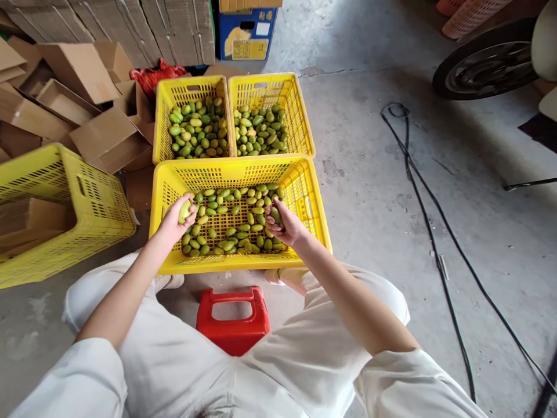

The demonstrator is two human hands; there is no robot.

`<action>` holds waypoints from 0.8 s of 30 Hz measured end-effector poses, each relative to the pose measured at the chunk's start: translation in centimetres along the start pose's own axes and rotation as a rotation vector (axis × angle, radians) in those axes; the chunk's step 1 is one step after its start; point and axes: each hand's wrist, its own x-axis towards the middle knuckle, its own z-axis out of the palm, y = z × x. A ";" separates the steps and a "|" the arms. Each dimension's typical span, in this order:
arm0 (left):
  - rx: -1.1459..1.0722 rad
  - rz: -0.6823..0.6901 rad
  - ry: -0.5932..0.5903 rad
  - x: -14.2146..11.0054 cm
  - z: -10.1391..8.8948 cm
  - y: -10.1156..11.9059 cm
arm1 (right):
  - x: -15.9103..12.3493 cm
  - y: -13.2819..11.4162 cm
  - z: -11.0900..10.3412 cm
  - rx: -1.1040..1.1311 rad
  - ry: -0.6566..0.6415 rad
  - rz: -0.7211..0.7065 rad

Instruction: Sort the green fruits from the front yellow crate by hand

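A rectangular, perforated yellow plastic crate (243, 266) fills the centre of the frame, with loose oval green-yellow fruits (221, 209) scattered over its bottom. Above its left part, the left hand (174, 216) has its fingers clamped round a pale green oval fruit (183, 213); above its right part, the right hand (290, 228) has its fingers wrapped on a darker green oval fruit (275, 216). Either could slip if the grip loosened, bruising on those below; too hard a squeeze could mark the skin.

A heap of brown cardboard boxes (76, 72) crowds the upper left. A yellow-green lattice crate (100, 194) at the left edge hems in that side. Two yellow fruit-filled crates, left (163, 110) and right (300, 116), block the far rim at upper centre. A red plastic stool (232, 334) stands between the legs at lower centre. At right, a thin black cable (408, 155) could catch a foot.
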 end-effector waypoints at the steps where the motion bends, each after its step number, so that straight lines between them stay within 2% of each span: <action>1: -0.005 -0.018 0.001 0.0 0.1 0.0 | 0.0 0.0 0.0 0.010 0.005 0.010; 7: -0.130 0.021 0.068 0.1 0.4 0.0 | 0.9 0.3 -1.0 0.118 0.112 0.027; 11: -0.036 0.082 0.018 0.2 0.2 -0.1 | 1.1 0.5 -1.6 0.069 0.103 0.040; 16: 0.000 0.160 -0.015 0.1 -0.3 0.3 | 0.5 0.2 -1.0 0.132 0.142 -0.017; 19: 0.038 0.124 -0.045 -0.2 -0.2 0.5 | 0.1 -0.2 -0.6 0.179 0.079 -0.050; 24: 0.183 0.144 0.044 -0.4 0.1 0.1 | -0.3 -0.4 -0.1 0.112 -0.074 -0.056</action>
